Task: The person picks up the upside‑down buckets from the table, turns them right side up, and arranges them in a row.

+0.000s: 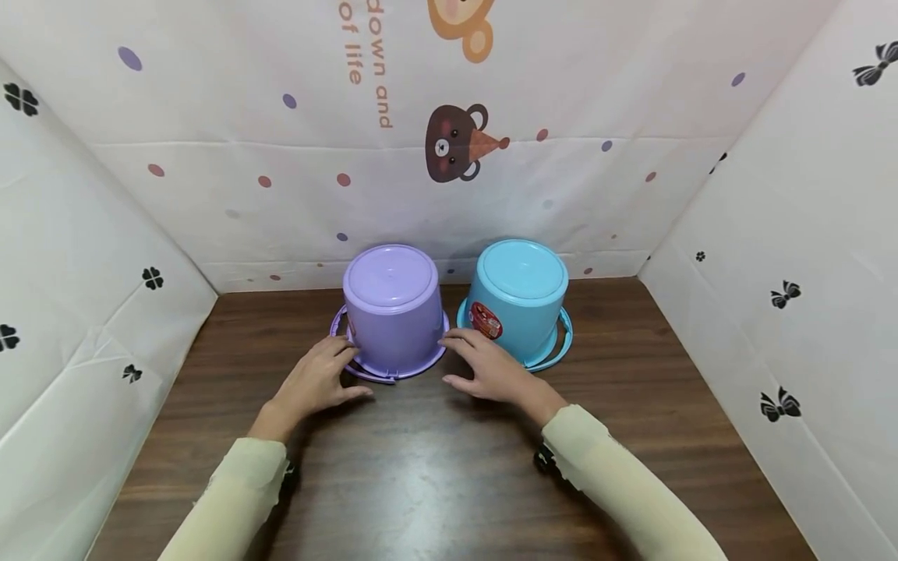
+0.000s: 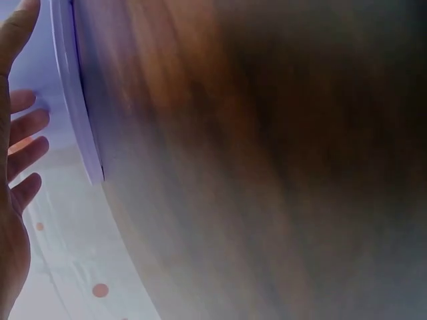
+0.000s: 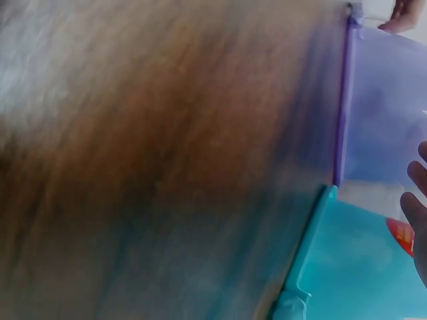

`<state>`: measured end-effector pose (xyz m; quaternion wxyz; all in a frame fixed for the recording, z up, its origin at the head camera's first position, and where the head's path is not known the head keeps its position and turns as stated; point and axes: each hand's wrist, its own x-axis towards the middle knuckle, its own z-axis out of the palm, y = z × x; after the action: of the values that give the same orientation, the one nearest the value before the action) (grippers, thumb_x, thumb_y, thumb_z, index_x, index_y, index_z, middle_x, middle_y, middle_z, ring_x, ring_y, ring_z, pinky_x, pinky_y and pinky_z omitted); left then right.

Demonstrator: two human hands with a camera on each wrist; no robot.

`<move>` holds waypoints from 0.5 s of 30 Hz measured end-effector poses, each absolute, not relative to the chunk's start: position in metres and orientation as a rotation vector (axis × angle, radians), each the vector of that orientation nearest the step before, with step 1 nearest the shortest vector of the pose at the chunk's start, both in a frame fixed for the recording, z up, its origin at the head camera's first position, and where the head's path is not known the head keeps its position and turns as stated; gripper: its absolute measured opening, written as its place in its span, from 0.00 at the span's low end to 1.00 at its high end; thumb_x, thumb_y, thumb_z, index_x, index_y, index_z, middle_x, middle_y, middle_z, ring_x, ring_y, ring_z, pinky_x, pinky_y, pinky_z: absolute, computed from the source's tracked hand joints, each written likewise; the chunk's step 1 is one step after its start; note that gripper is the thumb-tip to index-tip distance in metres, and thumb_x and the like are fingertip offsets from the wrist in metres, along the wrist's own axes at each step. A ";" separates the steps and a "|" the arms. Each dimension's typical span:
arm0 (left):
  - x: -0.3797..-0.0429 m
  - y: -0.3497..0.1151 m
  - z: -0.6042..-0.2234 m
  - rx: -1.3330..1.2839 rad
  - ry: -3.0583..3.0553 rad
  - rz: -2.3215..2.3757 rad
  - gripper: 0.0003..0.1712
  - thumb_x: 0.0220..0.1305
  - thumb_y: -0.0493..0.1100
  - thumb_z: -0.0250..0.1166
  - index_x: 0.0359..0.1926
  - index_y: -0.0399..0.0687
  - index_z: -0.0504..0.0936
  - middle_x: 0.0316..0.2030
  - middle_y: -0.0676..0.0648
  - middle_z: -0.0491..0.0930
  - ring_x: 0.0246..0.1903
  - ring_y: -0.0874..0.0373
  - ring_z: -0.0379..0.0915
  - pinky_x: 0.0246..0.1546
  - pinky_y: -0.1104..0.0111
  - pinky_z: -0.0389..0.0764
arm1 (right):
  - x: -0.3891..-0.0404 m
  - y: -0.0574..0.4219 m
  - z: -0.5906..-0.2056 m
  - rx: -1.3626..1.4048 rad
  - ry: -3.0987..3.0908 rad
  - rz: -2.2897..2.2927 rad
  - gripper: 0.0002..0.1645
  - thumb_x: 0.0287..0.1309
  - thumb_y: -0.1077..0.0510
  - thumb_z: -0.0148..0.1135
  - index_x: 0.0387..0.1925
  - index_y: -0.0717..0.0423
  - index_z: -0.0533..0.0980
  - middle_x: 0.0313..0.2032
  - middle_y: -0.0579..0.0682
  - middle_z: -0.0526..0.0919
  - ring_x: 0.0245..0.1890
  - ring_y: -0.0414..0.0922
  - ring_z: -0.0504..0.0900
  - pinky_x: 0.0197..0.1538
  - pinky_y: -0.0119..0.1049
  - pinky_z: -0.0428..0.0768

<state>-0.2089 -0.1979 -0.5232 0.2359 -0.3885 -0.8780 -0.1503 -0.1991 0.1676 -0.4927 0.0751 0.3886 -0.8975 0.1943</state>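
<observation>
A purple bucket [image 1: 393,327] stands upside down on the brown table, its handle lying round the rim. To its right is an upturned light blue bucket [image 1: 525,300] with a red oval label. My left hand [image 1: 314,383] is at the purple bucket's left side, fingers slightly bent and thumb apart. In the left wrist view its fingertips lie close to the purple wall; contact is hard to tell. My right hand [image 1: 494,370] reaches between the buckets, its fingertips near the purple rim and in front of the blue bucket. Neither hand grips anything. What is under the buckets is hidden.
Behind the buckets rises a pale cloth wall [image 1: 596,195] with dots and bear prints. White side walls [image 1: 758,343] with black bows and clovers flank the wooden tabletop [image 1: 421,483]. The blue bucket's handle [image 1: 563,343] sticks out to the right.
</observation>
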 end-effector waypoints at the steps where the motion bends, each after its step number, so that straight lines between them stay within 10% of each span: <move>1: -0.209 -0.199 -0.523 -1.068 -2.407 -0.414 0.46 0.35 0.67 0.85 0.45 0.35 0.85 0.44 0.38 0.83 0.48 0.39 0.80 0.57 0.48 0.80 | -0.200 0.165 -0.494 1.169 -2.715 0.572 0.36 0.66 0.41 0.67 0.69 0.53 0.73 0.68 0.54 0.73 0.70 0.50 0.71 0.71 0.48 0.74; 15: -0.215 -0.202 -0.525 -1.091 -2.487 -0.381 0.42 0.35 0.66 0.85 0.40 0.37 0.86 0.42 0.40 0.83 0.49 0.40 0.81 0.57 0.48 0.81 | -0.215 0.153 -0.507 1.198 -2.801 0.454 0.35 0.66 0.36 0.65 0.67 0.49 0.76 0.62 0.49 0.79 0.64 0.46 0.76 0.69 0.44 0.75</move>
<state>-0.2151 -0.2019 -0.5248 0.1983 -0.3900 -0.8889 -0.1360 -0.2149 0.1530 -0.5065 0.0307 0.3888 -0.9089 0.1474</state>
